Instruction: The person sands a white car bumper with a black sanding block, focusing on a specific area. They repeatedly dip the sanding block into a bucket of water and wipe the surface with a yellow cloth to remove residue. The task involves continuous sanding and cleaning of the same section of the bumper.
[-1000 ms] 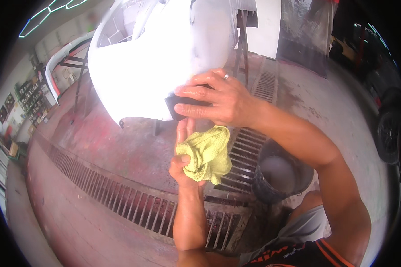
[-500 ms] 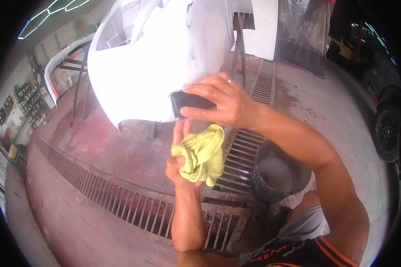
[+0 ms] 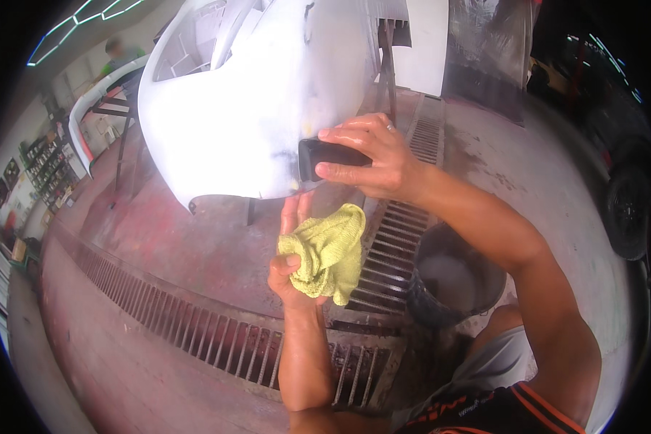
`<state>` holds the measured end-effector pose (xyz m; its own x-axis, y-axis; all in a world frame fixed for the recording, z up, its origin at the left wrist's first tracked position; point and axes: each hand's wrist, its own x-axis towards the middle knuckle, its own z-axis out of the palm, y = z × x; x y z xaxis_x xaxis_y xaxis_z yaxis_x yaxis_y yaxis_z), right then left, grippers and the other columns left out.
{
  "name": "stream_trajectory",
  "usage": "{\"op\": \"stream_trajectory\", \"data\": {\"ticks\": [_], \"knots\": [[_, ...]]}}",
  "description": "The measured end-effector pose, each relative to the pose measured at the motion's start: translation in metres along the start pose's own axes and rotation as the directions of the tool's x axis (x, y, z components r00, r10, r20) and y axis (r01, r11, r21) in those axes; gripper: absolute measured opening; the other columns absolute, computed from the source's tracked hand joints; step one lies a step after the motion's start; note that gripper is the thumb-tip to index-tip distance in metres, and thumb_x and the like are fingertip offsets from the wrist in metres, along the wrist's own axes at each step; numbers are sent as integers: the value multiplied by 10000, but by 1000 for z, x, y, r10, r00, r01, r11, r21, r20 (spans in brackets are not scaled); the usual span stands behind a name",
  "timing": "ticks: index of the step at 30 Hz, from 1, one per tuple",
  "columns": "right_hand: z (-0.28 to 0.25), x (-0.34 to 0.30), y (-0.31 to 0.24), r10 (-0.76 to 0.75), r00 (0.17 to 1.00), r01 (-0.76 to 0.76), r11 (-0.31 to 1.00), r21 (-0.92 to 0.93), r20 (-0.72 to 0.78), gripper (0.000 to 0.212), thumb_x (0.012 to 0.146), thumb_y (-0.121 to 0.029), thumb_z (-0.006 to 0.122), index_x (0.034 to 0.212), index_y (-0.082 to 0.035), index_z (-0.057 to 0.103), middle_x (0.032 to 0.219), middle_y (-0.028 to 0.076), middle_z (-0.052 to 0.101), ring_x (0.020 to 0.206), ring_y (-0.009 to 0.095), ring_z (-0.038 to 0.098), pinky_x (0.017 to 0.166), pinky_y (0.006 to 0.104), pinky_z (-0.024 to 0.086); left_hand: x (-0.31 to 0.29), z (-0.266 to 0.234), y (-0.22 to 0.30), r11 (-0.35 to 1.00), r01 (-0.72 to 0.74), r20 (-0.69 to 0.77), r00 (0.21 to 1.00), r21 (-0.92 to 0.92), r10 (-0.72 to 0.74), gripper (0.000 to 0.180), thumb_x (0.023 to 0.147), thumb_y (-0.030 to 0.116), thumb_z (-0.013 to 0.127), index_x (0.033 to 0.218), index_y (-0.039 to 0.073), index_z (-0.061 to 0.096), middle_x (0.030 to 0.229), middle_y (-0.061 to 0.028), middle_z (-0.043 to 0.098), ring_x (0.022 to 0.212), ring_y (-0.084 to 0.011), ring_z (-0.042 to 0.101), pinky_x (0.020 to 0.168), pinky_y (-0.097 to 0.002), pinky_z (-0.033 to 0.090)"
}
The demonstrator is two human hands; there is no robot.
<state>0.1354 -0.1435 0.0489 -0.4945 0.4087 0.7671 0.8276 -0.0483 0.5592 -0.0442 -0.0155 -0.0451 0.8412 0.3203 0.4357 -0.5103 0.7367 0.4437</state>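
sanding block (image 3: 324, 157), gripped in the right hand (image 3: 372, 155) against the white body panel (image 3: 253, 108)'s near right edge, likely wants flat, even pressure, left hand (image 3: 291, 264) bunching the yellow cloth (image 3: 329, 252) just below.

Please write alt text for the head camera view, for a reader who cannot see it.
The right hand presses a black sanding block against a white car body panel, while the left hand holds a yellow cloth just below. A dark bucket stands beside a floor drain grate.
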Motion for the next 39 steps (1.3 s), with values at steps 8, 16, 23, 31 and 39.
{"op": "stream_trajectory", "data": {"ticks": [8, 16, 23, 31, 39], "knots": [[-8, 10, -10, 14, 991, -8, 999, -43, 131, 515, 813, -135, 818, 1294, -311, 768, 1376, 38, 677, 1177, 262, 625, 894, 423, 490, -4, -1, 8, 1000, 8, 4, 1000, 27, -8, 1236, 650, 362, 700, 1678, -21, 130, 1666, -255, 244, 1410, -477, 516, 1114, -549, 555], [-52, -42, 9, 318, 944, -308, 945, -112, 92, 600, 792, -94, 879, 1355, -241, 735, 1399, 59, 659, 1197, 290, 617, 910, 447, 488, -6, 1, -1, 984, -27, -3, 1000, 175, 28, 1185, 666, 405, 673, 1675, -6, 208, 1715, -235, 261, 1395, -432, 553, 1117, -534, 532], [-8, 21, -25, 67, 994, -67, 998, -5, 85, 580, 796, -126, 855, 1343, -284, 738, 1384, 46, 664, 1191, 254, 623, 934, 416, 501, -9, 1, -7, 990, -65, -20, 997, 121, 68, 1181, 683, 411, 684, 1668, -11, 187, 1705, -230, 251, 1432, -429, 506, 1140, -541, 521], [-10, -20, -7, 121, 993, -121, 993, -15, -3, 468, 835, -173, 801, 1277, -323, 775, 1323, 8, 698, 1140, 210, 647, 892, 377, 514, -9, 2, -4, 989, -30, 7, 1000, 146, 29, 1146, 696, 414, 661, 1661, -12, 214, 1687, -227, 310, 1404, -396, 543, 1132, -506, 532], [8, 34, -11, 21, 1000, -21, 999, 27, -4, 577, 815, -76, 788, 1327, -337, 743, 1385, -22, 671, 1202, 225, 617, 899, 384, 483, -8, -2, -1, 990, -67, 27, 998, 127, 64, 1125, 719, 422, 673, 1659, 0, 221, 1695, -218, 284, 1438, -392, 511, 1138, -528, 526]]}}
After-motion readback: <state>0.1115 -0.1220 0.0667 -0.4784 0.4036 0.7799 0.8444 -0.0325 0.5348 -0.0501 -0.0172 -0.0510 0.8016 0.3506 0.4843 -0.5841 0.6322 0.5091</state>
